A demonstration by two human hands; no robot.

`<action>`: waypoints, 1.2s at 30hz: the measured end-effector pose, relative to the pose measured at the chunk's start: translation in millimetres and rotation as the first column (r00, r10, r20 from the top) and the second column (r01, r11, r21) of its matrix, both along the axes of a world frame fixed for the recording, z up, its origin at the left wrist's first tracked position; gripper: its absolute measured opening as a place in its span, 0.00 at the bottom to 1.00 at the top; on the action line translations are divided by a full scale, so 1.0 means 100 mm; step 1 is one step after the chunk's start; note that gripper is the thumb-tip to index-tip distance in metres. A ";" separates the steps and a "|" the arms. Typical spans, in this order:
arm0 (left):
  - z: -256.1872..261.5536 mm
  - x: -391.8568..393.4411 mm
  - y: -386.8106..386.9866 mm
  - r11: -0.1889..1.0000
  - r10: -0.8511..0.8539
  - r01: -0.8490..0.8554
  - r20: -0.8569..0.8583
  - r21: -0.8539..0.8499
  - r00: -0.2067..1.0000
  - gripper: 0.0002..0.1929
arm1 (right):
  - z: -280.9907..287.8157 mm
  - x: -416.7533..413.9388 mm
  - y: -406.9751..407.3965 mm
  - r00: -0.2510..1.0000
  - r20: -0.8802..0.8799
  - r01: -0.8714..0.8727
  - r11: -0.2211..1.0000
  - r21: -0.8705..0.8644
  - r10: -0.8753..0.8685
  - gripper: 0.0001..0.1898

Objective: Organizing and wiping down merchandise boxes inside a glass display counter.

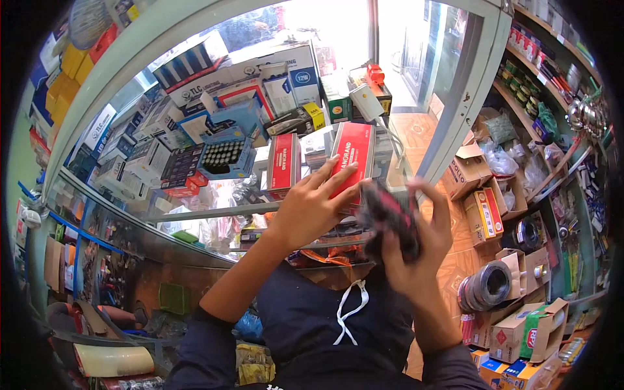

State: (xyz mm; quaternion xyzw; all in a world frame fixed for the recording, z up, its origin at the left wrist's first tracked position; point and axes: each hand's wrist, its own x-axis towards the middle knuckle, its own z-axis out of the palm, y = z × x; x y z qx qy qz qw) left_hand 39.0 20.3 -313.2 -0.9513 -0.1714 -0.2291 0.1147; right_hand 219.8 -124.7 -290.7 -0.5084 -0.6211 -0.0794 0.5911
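Observation:
My left hand rests with spread fingers on a red NANORAND box inside the glass display case. A second red box of the same make stands to its left. Blurred by motion, a dark object with red or pink parts is in my right hand, held between thumb and fingers just right of the red box; its exact kind cannot be told. Further left sits an open blue box of batteries.
Light-bulb cartons fill the case's left side. A white metal frame edges the case at right. Cardboard boxes and coils of dark cable or hose stand on the right. Another person's leg shows at lower left.

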 end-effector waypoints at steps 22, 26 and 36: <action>-0.34 0.01 -0.20 0.872 0.114 0.116 0.427 -0.476 0.897 0.34 | 0.46 0.19 2.42 0.771 0.508 0.637 0.458 -0.621 -0.384 0.30; -0.46 0.02 -0.23 0.850 0.176 0.096 0.451 -0.517 0.875 0.36 | 0.54 0.08 2.17 0.744 0.469 0.636 0.720 -0.277 -0.477 0.34; -0.45 0.22 -0.22 0.912 0.246 -0.078 0.384 -0.402 0.890 0.37 | 0.84 -0.35 1.35 0.838 0.495 0.184 0.973 0.136 -0.228 0.36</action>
